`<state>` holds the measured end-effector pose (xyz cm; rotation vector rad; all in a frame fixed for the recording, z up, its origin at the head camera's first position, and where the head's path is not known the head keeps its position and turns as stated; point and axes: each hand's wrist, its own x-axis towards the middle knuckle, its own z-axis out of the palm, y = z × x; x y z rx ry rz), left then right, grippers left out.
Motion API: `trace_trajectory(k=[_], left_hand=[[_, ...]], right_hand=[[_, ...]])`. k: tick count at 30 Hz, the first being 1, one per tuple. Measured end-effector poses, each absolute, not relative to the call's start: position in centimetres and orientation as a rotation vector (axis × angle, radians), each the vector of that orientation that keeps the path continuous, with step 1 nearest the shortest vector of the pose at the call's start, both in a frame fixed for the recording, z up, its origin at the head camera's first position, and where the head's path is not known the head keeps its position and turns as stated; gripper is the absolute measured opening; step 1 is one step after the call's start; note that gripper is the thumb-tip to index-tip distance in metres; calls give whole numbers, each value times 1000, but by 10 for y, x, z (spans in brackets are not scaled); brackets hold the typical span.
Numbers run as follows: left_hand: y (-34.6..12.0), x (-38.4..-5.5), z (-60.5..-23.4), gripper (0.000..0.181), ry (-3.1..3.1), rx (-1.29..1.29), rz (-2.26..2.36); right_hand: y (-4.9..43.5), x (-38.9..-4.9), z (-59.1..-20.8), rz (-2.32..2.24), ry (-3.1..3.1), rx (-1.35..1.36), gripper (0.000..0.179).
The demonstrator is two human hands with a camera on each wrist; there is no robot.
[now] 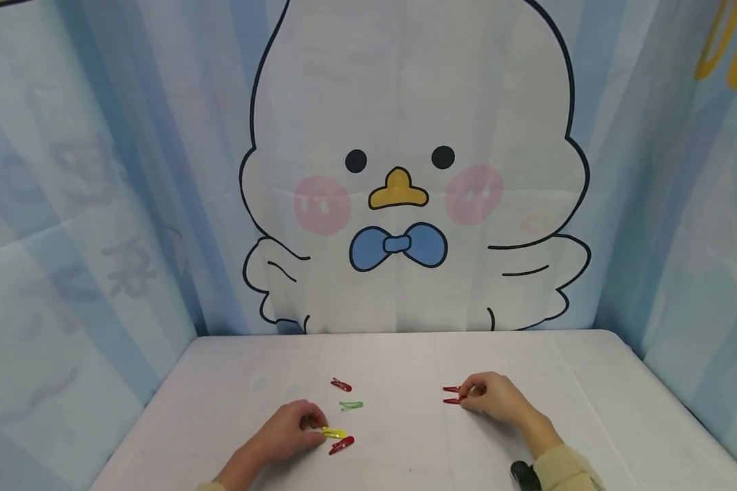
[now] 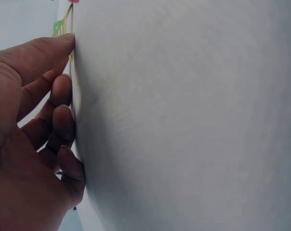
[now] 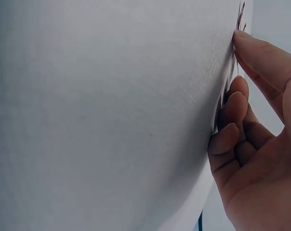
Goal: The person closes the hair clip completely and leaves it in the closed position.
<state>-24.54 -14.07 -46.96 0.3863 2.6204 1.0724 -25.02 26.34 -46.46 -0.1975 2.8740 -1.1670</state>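
In the head view my left hand (image 1: pixel 293 431) rests low over the table, its thumb and forefinger pinching the end of a yellow hair clip (image 1: pixel 334 432). A red hair clip (image 1: pixel 342 445) lies just in front of that one; a green hair clip (image 1: pixel 351 406) and another red hair clip (image 1: pixel 341 384) lie farther back. Over on the right, my right hand (image 1: pixel 496 398) has its fingertips at two red hair clips (image 1: pixel 452 401) lying side by side, and pinches the nearer one. Thumb and fingers partly hide their right ends. The left wrist view shows the yellow clip edge-on beyond the thumb.
A pale cloth covers the table (image 1: pixel 399 375). Behind it hangs a curtain (image 1: pixel 405 293) with a cartoon bird, and more curtains close off both sides. A black object (image 1: pixel 524 475) sits at the right wrist beside the sleeve.
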Motion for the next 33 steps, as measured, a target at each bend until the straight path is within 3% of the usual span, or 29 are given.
trace_trajectory(k=[18,33], left_hand=[[-138,-246,-469,10,2638,371,1041],[-142,-245,-466,9,2601,511,1032]], right_hand=[[265,-251,-463,-1181,2852,-169,13],[264,-250,-462,-1194,2834,-34,9]])
